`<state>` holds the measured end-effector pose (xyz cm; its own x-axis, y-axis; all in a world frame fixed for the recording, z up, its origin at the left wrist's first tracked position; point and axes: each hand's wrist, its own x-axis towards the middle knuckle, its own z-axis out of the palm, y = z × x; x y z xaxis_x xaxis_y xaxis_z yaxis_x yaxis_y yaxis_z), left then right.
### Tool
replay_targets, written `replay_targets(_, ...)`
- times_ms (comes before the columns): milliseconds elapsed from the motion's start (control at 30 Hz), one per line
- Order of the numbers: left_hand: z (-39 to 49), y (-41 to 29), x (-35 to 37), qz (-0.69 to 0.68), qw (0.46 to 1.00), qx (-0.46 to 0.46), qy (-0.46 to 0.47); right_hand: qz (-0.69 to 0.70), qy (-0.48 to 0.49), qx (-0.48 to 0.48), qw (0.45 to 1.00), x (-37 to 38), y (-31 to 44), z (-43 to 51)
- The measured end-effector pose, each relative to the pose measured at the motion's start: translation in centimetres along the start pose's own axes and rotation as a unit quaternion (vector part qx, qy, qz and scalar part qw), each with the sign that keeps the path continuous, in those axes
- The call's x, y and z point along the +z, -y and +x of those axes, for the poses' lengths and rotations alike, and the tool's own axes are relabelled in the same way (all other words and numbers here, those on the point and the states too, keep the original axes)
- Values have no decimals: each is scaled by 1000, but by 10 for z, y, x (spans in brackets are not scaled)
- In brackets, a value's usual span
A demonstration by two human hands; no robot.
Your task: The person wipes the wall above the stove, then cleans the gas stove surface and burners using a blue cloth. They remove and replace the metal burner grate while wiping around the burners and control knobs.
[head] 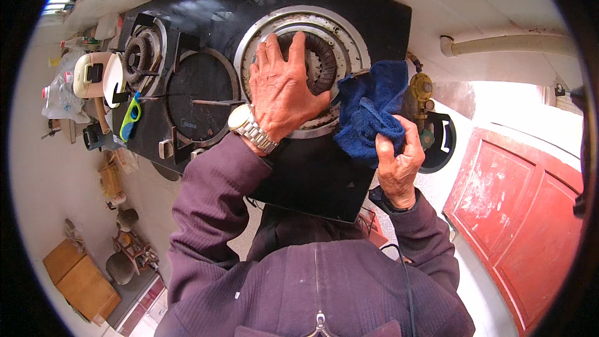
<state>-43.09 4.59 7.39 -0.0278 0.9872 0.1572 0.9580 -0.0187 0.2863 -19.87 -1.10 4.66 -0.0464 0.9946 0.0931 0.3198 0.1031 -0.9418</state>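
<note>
My left hand [283, 84], with a metal watch at its wrist, lies spread over the dark burner ring [326, 63] of a gas stove. Around that ring is a round metal burner pan [360, 51] with brown stains and specks. My right hand [400, 159] grips the lower edge of a bunched blue cloth [369, 107], which lies over the pan's right rim and the side of the black glass cooktop [304, 178]. Left of my left hand, a round pan support [232, 72] with prongs rests on the cooktop. What the palm covers is hidden.
A second burner [135, 58] is at the left, with a green and blue handled tool [130, 117] and a beige container [84, 75] near it. A brass gas regulator [421, 86] on a cylinder stands right of the stove. A red door panel [519, 224] is at the right.
</note>
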Motion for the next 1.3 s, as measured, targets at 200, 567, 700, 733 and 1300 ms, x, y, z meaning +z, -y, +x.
replay_targets(200,-1,1,2,0,1000,-18,-10,18,18,33,999,-1,6,0)
replay_targets(567,-26,-10,-6,-26,997,-3,-75,-269,80,-228,932,28,34,105)
replay_targets(700,-59,-20,-5,-85,993,-17,-84,-376,206,-256,866,47,25,138)
replay_targets(733,-66,-19,-4,-96,992,-20,-83,-346,216,-288,866,47,24,146)
replay_targets(1300,-78,-5,6,-108,989,8,-101,-430,282,-375,772,76,17,204)
